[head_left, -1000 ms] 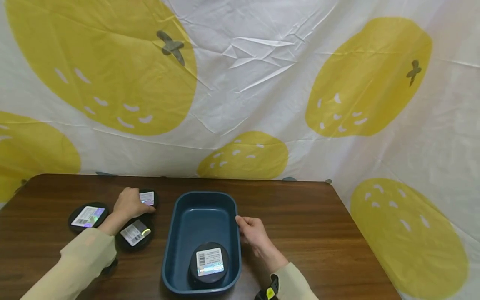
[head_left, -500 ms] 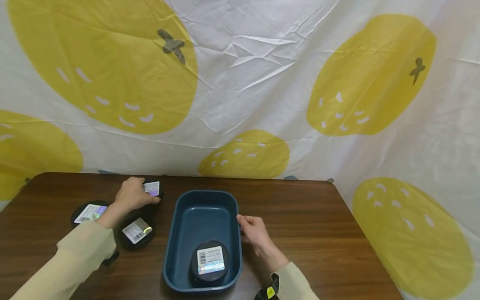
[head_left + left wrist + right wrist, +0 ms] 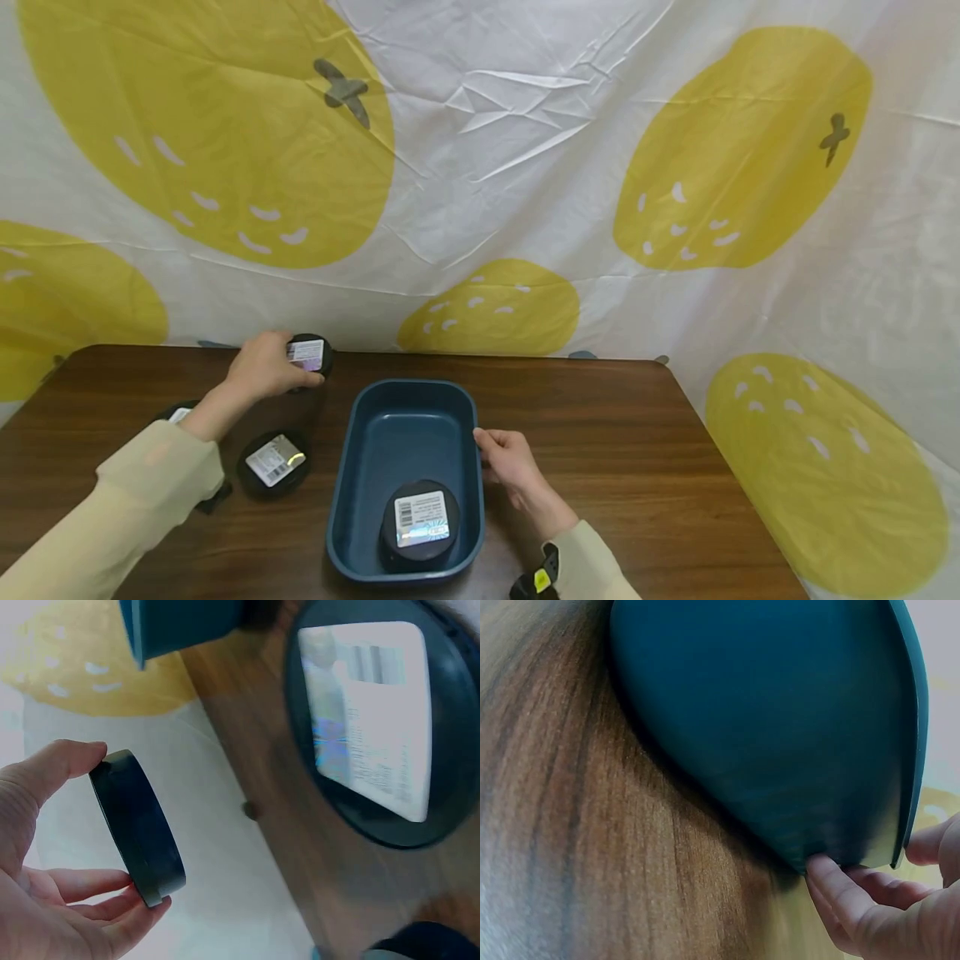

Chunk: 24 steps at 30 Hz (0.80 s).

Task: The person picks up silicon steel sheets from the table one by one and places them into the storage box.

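Observation:
My left hand [image 3: 264, 367] pinches a flat round black container [image 3: 321, 357] with a white label, raised near the table's back edge. In the left wrist view, thumb and fingers [image 3: 142, 915] grip its opposite sides, and its thin side wall shows. A deep blue rectangular bin [image 3: 341, 500] stands on the table with its long side pointing away from me. My right hand [image 3: 513, 471] holds the bin's right side; the right wrist view shows the thumb at the rim and fingers [image 3: 840, 889] against the outer wall. Inside the bin, at its near end, lies another black container [image 3: 422, 521].
Two more labelled black containers lie left of the bin: one in the open [image 3: 273, 463], the other [image 3: 178, 412] mostly hidden by my left forearm. The brown wooden table [image 3: 615, 467] ends at a white curtain [image 3: 525, 200] printed with yellow fruit.
My left hand has lifted the black container up and away, toward the table's back edge. My right hand and the bin have stayed put.

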Each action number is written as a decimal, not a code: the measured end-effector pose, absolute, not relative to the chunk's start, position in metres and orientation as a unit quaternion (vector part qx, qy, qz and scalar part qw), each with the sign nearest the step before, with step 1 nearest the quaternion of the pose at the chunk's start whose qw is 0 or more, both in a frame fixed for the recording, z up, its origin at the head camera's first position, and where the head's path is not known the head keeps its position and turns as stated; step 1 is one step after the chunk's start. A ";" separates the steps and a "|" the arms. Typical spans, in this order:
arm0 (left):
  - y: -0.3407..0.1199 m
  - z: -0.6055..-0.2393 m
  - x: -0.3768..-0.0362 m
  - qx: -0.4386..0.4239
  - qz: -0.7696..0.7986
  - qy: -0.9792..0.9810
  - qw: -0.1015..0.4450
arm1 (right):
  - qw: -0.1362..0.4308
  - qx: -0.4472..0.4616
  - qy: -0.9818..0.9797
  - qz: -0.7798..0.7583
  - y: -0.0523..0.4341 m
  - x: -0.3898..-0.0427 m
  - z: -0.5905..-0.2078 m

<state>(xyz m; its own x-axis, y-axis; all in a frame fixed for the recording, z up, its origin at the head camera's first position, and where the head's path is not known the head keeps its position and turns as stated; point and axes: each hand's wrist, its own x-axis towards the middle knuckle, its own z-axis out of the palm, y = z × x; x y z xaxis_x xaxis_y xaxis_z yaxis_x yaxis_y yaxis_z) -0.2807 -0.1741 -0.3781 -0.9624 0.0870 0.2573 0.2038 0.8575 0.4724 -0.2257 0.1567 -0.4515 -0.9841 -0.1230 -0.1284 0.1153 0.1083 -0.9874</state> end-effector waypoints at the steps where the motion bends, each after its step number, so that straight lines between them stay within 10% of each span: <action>1: -0.173 -0.375 -0.280 -0.082 -0.254 -0.957 0.116 | 0.090 -0.003 0.740 -0.667 0.157 -0.226 -0.451; 24: -0.134 -0.334 -0.280 -0.155 -0.287 -0.940 0.101 | 0.100 -0.002 0.734 -0.672 0.158 -0.228 -0.451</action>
